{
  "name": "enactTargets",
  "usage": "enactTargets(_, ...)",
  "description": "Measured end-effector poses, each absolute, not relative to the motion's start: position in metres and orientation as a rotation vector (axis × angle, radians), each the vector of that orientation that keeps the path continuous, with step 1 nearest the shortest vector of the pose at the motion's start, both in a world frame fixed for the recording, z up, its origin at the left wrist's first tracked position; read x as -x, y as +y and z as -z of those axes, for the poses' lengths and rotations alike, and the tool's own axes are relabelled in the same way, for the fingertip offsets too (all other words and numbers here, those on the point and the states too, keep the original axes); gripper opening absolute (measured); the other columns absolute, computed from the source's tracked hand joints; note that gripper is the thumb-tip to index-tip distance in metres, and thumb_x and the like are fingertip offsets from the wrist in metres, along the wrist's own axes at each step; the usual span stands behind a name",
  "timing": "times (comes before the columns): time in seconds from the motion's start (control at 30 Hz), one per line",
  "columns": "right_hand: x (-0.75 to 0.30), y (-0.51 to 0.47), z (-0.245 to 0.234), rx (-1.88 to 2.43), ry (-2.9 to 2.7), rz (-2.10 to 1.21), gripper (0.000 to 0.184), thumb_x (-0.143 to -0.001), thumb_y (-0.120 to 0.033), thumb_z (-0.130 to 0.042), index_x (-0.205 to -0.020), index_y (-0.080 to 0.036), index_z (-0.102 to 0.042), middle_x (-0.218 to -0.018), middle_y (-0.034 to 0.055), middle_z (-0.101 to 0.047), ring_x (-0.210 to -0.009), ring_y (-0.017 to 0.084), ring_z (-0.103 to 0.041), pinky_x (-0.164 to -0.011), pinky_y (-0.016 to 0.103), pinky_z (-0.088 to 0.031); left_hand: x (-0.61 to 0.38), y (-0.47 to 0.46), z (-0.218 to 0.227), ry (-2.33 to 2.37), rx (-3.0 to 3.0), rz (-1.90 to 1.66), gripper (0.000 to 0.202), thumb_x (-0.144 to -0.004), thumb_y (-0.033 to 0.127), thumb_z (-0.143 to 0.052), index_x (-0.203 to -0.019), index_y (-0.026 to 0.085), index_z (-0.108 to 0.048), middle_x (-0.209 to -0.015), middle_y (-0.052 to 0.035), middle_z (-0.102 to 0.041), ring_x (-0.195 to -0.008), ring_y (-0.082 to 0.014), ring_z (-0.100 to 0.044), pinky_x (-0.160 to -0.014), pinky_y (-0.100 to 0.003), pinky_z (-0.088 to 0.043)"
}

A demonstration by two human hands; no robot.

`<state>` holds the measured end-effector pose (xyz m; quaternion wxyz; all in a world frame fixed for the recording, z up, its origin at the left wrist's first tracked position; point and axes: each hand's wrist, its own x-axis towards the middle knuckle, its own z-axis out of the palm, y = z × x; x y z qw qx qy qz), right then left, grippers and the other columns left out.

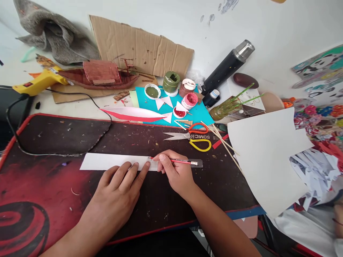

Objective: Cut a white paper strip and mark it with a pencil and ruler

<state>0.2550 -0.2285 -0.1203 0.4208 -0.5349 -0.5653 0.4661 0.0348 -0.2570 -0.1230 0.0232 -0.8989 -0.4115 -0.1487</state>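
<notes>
A white paper strip point(107, 161) lies lengthwise on the dark desk mat point(182, 200). My left hand point(118, 192) rests over the strip with its fingers stretched out, the fingertips pressing on the paper and at the left end of a clear ruler point(199, 163). In my right hand point(179, 175) is a red and black pencil point(183, 161), its tip pointing left at the ruler and its white eraser end to the right. The ruler runs under that hand and sticks out past the strip's right end. Scissors point(189, 136) with orange and yellow handles lie beyond it.
Paint jars point(171, 84) stand on blue card point(140, 96) at the back. Left of them are a red-brown model boat point(102, 76) and a yellow glue gun point(40, 82) with a looping cord. A black flask point(225, 67), thin sticks point(227, 146) and white paper point(262, 157) are to the right.
</notes>
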Motion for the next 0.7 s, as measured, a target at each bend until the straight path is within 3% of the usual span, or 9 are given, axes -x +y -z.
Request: enactTargets(0.7,-0.2536,-0.2281,0.1171,1.368,-1.433,-1.161,0.038,-0.115,-0.048,-0.058,-0.099,-0.022,-0.081,-0.071,-0.0003,-0.071,-0.064,0.015,-0.066,-0.066,0.027,-0.054,-0.0356,-0.2586,0.1234,-1.306,2.785,0.484,0.051,-0.107,0.018,-0.048,-0.156,0.010,-0.059,-0.128,-0.0173,-0.075,-0.122,-0.0357,-0.064,-0.104,-0.052,-0.046)
